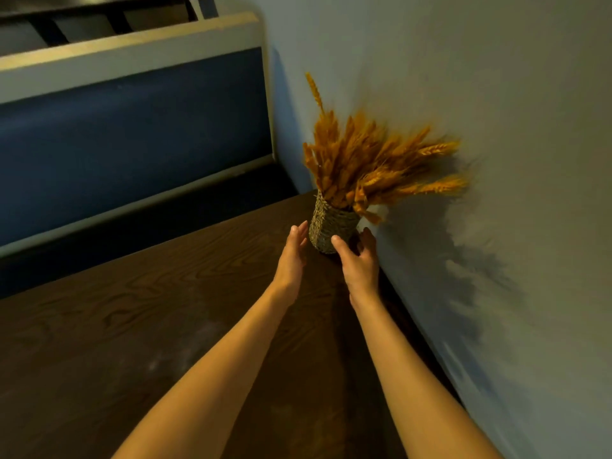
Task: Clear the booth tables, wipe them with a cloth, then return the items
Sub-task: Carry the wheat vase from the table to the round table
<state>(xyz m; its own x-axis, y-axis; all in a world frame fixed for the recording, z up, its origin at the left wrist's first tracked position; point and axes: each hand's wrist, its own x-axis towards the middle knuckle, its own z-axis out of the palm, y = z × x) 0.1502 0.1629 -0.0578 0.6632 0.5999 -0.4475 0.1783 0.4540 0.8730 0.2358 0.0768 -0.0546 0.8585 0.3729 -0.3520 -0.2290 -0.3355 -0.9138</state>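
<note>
Both hands, left hand (293, 253) and right hand (359, 260), hang spread and empty beside the woven vase (329, 226) in the table's (132, 326) far corner; can't tell if wiping's done.

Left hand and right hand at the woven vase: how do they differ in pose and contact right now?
The left hand is flat, fingers straight and together, just short of the woven vase with a sliver of table showing between. The right hand is cupped, its thumb overlapping the vase's base and its fingers curling behind on the wall side; actual contact cannot be told. Both are open, empty and flank the vase low down.
</note>
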